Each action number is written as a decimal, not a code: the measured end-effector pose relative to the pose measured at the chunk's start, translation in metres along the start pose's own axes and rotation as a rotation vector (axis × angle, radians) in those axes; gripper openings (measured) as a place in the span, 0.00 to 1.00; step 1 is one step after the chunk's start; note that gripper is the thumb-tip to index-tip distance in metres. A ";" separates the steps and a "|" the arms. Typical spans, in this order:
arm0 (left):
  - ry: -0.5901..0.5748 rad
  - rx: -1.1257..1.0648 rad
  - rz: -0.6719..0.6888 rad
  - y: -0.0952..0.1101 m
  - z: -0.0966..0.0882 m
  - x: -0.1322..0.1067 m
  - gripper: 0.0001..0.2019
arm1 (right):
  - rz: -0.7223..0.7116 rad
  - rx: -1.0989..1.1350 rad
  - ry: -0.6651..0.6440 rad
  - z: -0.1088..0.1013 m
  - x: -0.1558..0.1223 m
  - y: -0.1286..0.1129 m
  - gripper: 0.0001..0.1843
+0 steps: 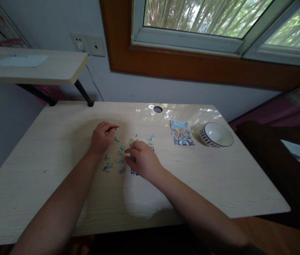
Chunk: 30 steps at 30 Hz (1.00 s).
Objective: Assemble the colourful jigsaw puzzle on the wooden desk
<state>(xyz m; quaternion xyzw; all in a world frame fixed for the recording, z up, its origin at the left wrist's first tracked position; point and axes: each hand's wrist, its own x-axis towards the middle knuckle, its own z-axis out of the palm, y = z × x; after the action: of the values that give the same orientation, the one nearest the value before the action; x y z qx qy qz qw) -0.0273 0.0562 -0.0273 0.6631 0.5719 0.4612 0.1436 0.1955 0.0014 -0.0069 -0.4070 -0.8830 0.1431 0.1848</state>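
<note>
My left hand (103, 138) rests on the table left of several loose jigsaw pieces, index finger stretched out to the right and thumb slightly apart. No piece shows in it. A jigsaw piece (117, 139) lies just off its thumb. My right hand (144, 159) hovers palm down over the pieces, with thumb and index finger apart near a small cluster of pieces (120, 152). Under it, a partly joined puzzle section (134, 172) shows only at its edges. More pieces (108, 167) lie between my forearms, mostly light blue.
A printed picture sheet (182, 133) lies right of the puzzle, beside a white bowl (217, 135) with dark stripes. A cable hole (157, 109) is near the table's back edge. A raised shelf (59, 67) on black posts stands at the back left, bearing a paper (21, 61).
</note>
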 end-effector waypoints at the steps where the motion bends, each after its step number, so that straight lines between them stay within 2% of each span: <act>1: 0.000 0.002 0.001 0.000 0.000 0.000 0.12 | -0.008 -0.004 -0.007 0.002 0.000 -0.002 0.11; 10: -0.008 0.024 0.015 -0.001 0.000 0.001 0.12 | -0.021 -0.050 -0.025 0.017 -0.002 -0.019 0.07; 18: -0.007 0.018 0.016 -0.002 0.001 0.001 0.12 | -0.065 -0.060 -0.037 0.024 -0.001 -0.019 0.07; 30: -0.009 0.007 0.028 -0.001 0.001 0.000 0.12 | -0.149 -0.032 -0.034 0.021 -0.004 -0.014 0.09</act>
<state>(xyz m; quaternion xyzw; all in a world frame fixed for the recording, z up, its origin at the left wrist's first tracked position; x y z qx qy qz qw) -0.0271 0.0569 -0.0284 0.6737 0.5633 0.4583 0.1373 0.1795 -0.0121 -0.0209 -0.3405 -0.9161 0.1216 0.1733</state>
